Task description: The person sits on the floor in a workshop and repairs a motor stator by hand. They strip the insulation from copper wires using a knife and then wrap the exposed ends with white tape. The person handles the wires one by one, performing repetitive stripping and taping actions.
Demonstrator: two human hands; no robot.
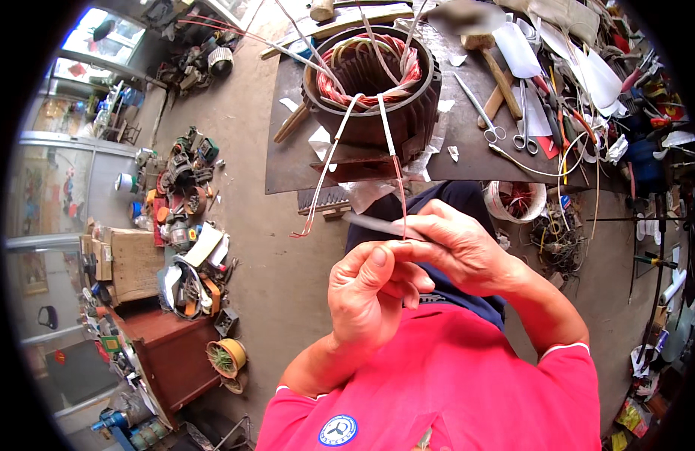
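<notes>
An electric motor stator (389,135) with a dark finned housing stands on the bench in front of me. Inside it are red windings (411,94), and several white-sleeved leads stick out. One red wire lead (400,188) runs from its sleeve down toward me. Its end meets the pinched fingers of my left hand (366,282). My right hand (464,244) is closed around a flat grey blade-like tool (374,224), which lies across that wire just above the left fingertips. A second white-sleeved lead (325,177) hangs loose at the left, its red ends bare of sleeve.
Scissors (524,135), forceps-like scissors (494,134), a wooden-handled hammer (501,79) and paper pieces lie on the dark bench (287,165). A white bucket (516,201) of red wire scraps stands at right below. Motor parts (186,169) and a potted plant (226,357) line the left floor.
</notes>
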